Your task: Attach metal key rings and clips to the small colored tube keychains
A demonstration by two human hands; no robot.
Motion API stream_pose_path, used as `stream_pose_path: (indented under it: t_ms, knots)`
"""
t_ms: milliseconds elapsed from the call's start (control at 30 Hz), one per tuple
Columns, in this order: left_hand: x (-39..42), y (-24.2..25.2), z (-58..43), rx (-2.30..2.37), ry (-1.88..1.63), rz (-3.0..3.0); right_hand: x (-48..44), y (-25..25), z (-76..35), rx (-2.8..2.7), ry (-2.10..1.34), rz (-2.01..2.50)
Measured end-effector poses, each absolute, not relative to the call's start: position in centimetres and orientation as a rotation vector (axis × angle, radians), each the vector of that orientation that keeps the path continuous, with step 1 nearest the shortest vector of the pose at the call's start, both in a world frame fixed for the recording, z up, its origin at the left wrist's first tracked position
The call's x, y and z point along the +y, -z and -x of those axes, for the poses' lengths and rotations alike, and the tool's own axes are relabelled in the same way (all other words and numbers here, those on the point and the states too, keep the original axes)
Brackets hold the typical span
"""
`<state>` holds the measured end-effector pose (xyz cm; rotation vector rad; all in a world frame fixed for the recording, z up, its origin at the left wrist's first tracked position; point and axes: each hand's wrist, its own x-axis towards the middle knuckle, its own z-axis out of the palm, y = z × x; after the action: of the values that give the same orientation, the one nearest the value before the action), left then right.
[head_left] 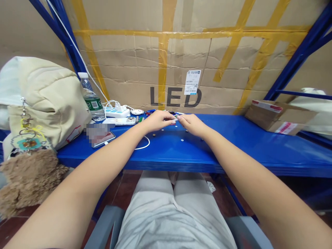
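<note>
In the head view, the left hand (158, 121) and right hand (190, 124) hover low over a blue metal shelf (259, 148), their fingers (169, 119) curled inward with the tips nearly meeting; whether they hold anything is too small to tell. Small round discs (182, 140) lie scattered just below the hands, and small colored pieces (166, 112) lie just beyond the fingertips. Farther left are a power strip (116, 111), a water bottle (92, 98), a phone (103, 140) and a cream bag (49, 100).
</note>
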<state>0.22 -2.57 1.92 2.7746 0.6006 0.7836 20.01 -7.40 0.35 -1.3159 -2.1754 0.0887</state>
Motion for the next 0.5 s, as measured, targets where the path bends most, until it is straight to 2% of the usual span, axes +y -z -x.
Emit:
stream_pose_path:
  t_ms: [200, 367, 500]
  knots:
    - [-2.4, -1.6, -1.0, 0.722, -0.778, -2.694, -6.9, -0.8, -21.1, -2.008, -0.382, 1.343]
    - [-2.1, -1.4, -0.7, 0.829, -0.676, -2.687, -6.9, -2.1, -25.4, -1.658, -0.091, 1.558]
    - [-1.5, -1.5, 0.0, 0.867, -0.755, -2.577, -6.6, -2.2, -28.5, -1.620, -0.007, 1.844]
